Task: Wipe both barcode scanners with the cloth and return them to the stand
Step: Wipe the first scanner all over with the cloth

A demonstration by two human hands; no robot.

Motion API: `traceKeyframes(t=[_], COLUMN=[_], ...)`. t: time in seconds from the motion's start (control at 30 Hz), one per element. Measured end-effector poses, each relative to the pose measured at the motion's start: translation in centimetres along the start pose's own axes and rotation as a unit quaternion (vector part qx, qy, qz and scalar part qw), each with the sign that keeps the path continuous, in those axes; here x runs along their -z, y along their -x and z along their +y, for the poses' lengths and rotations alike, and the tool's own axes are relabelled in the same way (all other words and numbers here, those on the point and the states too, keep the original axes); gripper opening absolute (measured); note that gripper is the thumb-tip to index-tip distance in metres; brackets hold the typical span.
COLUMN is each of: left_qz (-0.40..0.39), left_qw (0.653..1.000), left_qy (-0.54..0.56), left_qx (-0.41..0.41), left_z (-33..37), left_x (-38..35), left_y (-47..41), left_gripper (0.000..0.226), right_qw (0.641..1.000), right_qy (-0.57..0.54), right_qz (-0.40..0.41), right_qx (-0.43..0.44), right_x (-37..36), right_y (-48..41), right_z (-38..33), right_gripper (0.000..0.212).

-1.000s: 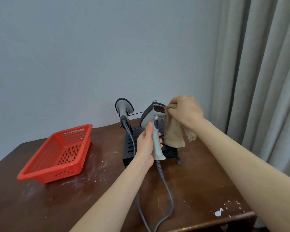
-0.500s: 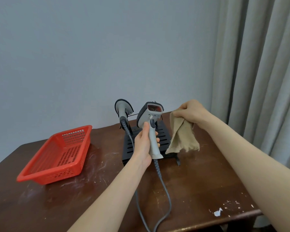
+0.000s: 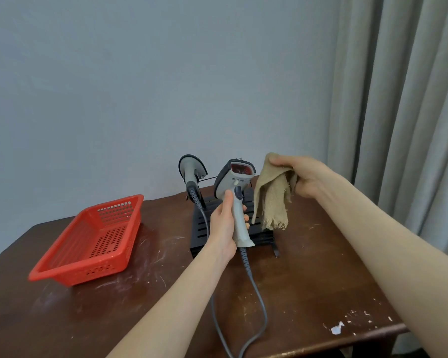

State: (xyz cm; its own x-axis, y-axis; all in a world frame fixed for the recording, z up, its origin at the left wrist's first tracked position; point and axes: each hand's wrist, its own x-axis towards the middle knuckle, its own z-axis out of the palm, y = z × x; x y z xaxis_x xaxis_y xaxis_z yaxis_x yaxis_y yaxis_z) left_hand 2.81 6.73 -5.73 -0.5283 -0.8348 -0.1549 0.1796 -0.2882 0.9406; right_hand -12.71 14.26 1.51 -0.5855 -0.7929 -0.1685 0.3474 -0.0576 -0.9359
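On the scuffed table (image 3: 308, 293), the black stand (image 3: 261, 235) keeps the parked scanner (image 3: 192, 169) upright at its back left corner; whether it has been wiped cannot be told. The left hand (image 3: 224, 223) grips the held scanner (image 3: 237, 182) by its handle above the stand, red window turned toward the person, likely for wiping. The right hand (image 3: 303, 177) pinches the cloth (image 3: 270, 200) just beside that head, apparently not touching it. The cable (image 3: 256, 293) runs out of view at the frame's bottom edge.

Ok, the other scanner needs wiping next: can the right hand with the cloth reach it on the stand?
Probably not directly: the held scanner, in the left hand, stands between the right hand, holding the cloth, and the rear scanner. Reaching over it looks free.
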Motion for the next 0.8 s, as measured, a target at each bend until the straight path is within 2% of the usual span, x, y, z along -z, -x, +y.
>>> traceKeyframes(t=[0.07, 0.17, 0.27, 0.33, 0.4, 0.53, 0.67, 0.73, 0.8], left_qz=[0.000, -0.003, -0.005, -0.005, -0.005, -0.004, -0.010, -0.015, -0.021], left_qw=[1.000, 1.000, 1.000, 1.000, 1.000, 1.000, 1.000, 1.000, 0.999], left_qy=[0.002, 0.003, 0.005, 0.005, 0.004, 0.003, 0.007, 0.002, -0.003], left_qx=[0.003, -0.001, -0.005, -0.004, -0.005, -0.009, -0.016, -0.023, -0.027], left_z=[0.0, 0.0, 0.0, 0.1, 0.1, 0.0, 0.0, 0.1, 0.1], left_x=[-0.1, 0.0, 0.0, -0.1, -0.1, -0.1, -0.3, -0.4, -0.5], left_y=[0.0, 0.1, 0.1, 0.0, 0.0, 0.0, 0.2, 0.2, 0.2], left_gripper=[0.044, 0.045, 0.044, 0.044, 0.043, 0.042, 0.039, 0.037, 0.036], right_qw=[0.999, 0.990, 0.993, 0.991, 0.984, 0.910, 0.796, 0.757, 0.748], right_qy=[-0.009, 0.038, -0.005, -0.026, 0.047, 0.286, 0.491, 0.545, 0.550], right_qz=[0.017, 0.056, 0.002, -0.021, 0.000, 0.021, 0.073, 0.093, 0.103], right_qx=[0.047, 0.123, 0.118, 0.126, 0.171, 0.299, 0.347, 0.349, 0.356], right_x=[-0.1, -0.3, -0.5, -0.7, -0.9, -1.3, -1.7, -1.8, -2.0], right_y=[0.1, 0.5, 0.7, 0.7, 0.8, 1.1, 1.0, 0.8, 0.9], right_z=[0.1, 0.0, -0.3, -0.3, 0.1, 0.8, 1.4, 1.7, 1.9], right_gripper=[0.010, 0.009, 0.019, 0.008, 0.009, 0.013, 0.026, 0.029, 0.029])
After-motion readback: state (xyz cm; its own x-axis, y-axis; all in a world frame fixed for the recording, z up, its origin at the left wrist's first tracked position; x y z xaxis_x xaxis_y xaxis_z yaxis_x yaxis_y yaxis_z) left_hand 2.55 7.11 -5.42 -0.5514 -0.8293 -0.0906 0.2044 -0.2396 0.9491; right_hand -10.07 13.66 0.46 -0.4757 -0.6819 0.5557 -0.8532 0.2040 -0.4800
